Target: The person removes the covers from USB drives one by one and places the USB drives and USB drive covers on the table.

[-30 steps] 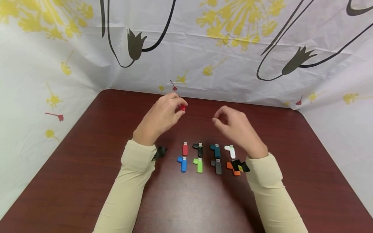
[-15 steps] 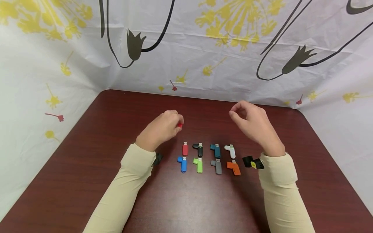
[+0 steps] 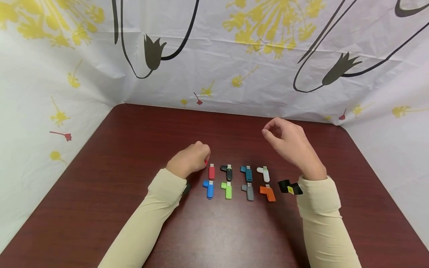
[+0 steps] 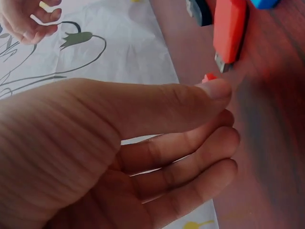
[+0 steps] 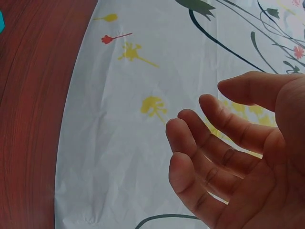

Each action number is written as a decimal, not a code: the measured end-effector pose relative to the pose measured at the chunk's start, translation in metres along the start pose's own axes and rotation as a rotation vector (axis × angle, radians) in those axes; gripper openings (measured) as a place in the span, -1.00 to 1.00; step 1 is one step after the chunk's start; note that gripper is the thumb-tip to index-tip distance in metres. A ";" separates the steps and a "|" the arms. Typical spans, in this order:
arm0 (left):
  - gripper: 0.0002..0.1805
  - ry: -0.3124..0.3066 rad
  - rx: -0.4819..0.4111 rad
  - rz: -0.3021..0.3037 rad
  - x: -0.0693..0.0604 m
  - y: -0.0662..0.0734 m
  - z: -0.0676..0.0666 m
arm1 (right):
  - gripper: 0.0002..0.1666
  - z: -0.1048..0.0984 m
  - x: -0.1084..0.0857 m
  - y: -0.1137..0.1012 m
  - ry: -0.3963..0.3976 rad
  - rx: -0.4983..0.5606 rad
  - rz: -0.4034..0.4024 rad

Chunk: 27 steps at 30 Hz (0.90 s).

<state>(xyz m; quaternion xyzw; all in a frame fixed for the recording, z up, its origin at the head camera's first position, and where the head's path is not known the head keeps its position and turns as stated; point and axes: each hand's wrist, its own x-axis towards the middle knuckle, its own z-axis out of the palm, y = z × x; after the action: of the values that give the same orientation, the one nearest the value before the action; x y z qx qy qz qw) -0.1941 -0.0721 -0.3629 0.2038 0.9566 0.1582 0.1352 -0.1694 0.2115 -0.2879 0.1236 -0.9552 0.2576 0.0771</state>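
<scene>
My left hand [image 3: 189,160] pinches a small red cap [image 3: 206,163] between thumb and forefinger, just to the left of an uncapped red USB stick [image 3: 212,172]. In the left wrist view most of that red cap [image 4: 208,77] is hidden behind the thumb; the metal plug of the red USB stick [image 4: 229,31] points towards it, a short gap away. My right hand [image 3: 291,143] hovers above the back right of the table, fingers loosely curved. Nothing is in that right hand [image 5: 228,152] in the right wrist view.
Several more USB sticks lie in two rows, plugs bare, most with caps beside them: black [image 3: 229,173], teal [image 3: 248,174], white [image 3: 266,175], blue [image 3: 210,190], green [image 3: 228,191], grey [image 3: 250,192] and orange [image 3: 269,193]. A patterned white sheet [image 3: 214,67] surrounds the dark red table [image 3: 207,234].
My left hand has come down and nearer with the red cap, to beside the red USB stick. The right hand moved right, then stayed nearly still.
</scene>
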 end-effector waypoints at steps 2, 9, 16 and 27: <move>-0.81 -0.007 0.006 -0.005 0.001 0.001 0.002 | -0.74 0.000 0.000 0.000 -0.005 -0.003 -0.001; -0.73 -0.032 -0.004 -0.011 0.002 0.003 0.008 | -0.74 -0.001 0.000 0.000 -0.013 -0.003 0.005; -0.72 -0.028 -0.007 -0.009 0.003 0.004 0.011 | -0.74 -0.001 -0.001 0.002 -0.012 0.000 0.003; -0.67 -0.022 0.010 0.007 0.002 0.006 0.011 | -0.73 0.000 0.000 0.003 -0.010 -0.003 0.006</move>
<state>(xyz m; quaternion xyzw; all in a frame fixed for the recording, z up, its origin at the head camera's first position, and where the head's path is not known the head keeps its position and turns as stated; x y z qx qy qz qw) -0.1901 -0.0639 -0.3712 0.2095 0.9551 0.1516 0.1444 -0.1701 0.2139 -0.2891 0.1219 -0.9564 0.2556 0.0716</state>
